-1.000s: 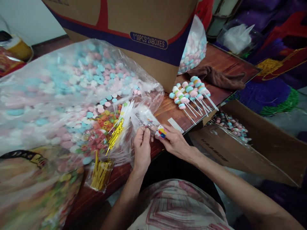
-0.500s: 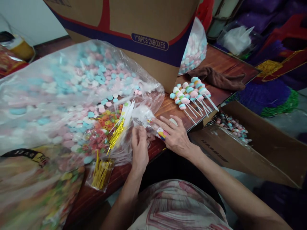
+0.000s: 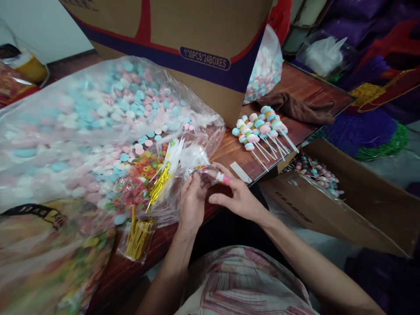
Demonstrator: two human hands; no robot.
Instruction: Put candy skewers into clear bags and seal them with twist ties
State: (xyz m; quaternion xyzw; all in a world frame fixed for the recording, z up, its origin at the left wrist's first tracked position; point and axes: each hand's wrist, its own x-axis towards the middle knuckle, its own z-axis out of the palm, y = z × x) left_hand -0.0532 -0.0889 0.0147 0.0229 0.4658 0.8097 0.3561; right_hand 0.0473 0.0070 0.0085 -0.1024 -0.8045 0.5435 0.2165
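Observation:
My left hand (image 3: pixel 192 202) is closed, its thumb and fingers pinching the near end of a small clear plastic bag (image 3: pixel 201 168) with colourful print. My right hand (image 3: pixel 239 197) is at its right, thumb apart and fingers stretched towards the bag. A pink-and-white printed piece (image 3: pixel 223 178) lies across its index finger; whether it belongs to the bag I cannot tell. Beyond the hands are white sticks (image 3: pixel 175 150) and gold twist ties (image 3: pixel 159 184). Left of these lie orange and red gummy rings (image 3: pixel 141 175). Several candy skewers (image 3: pixel 262 127) rest at the right.
A big plastic bag (image 3: pixel 131 98) of pastel candies covers the table's left side. Behind stands a large carton (image 3: pixel 203 26). An open carton (image 3: pixel 295 199) with wrapped skewers is below right. A white strip (image 3: pixel 240 172) and brown cloth (image 3: pixel 297 108) lie on the table (image 3: pixel 226 151).
My right hand has drawn back and turned, its thumb now apart from the fingers. This uncovers the white strip on the table. My left hand stays nearly in place, still pinching.

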